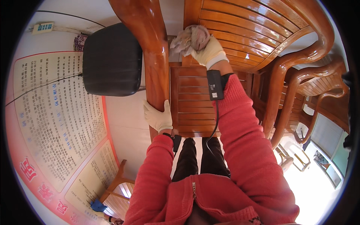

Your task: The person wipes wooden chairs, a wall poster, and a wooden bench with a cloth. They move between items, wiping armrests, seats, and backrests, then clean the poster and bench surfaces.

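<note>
My right hand [211,53], in a cream glove, holds a bunched greyish-pink cloth [194,39] against the left edge of the slatted wooden backrest [239,28]. My left hand [159,118], gloved alike, grips the thick varnished armrest [156,76], thumb and fingers on opposite sides. Between my arms lies the slatted wooden seat [194,98] of the same piece of furniture. A black box [215,84] with a cable is strapped at my right wrist, and a smaller black device [176,143] at my left.
A black padded chair back [112,60] stands left of the armrest. Beyond it, a large printed board [62,118] covers the wall. More curved wooden chairs [320,84] stand at right. At lower left, another person's gloved hand [99,214] is beside a blue cloth [98,206] near a slatted chair [121,194].
</note>
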Demonstrator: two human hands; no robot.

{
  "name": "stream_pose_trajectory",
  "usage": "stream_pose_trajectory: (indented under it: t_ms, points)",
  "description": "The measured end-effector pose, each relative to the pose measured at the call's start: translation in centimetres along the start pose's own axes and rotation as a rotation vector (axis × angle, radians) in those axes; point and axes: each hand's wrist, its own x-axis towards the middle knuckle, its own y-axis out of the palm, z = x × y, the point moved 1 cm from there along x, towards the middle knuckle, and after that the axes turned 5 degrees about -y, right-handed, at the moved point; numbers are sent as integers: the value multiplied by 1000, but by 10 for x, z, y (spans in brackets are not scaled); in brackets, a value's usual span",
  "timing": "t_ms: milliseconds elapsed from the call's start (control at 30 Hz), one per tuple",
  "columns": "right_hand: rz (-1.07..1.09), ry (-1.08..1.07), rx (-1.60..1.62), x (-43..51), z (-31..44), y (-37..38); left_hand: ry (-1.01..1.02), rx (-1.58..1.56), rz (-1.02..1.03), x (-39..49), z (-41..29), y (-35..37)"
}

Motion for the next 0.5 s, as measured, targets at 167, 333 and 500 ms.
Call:
stream_pose_trajectory:
  t_ms: [167, 333, 500]
  points:
    - [102, 114, 276, -28, -15, 73, -7, -1, 16, 0, 4, 9]
    - [116, 187, -45, -65, -47, 76, 10, 31, -48, -2, 6, 17]
    - [359, 446, -79, -110, -170, 9, -1, 38, -35, -4, 3, 16]
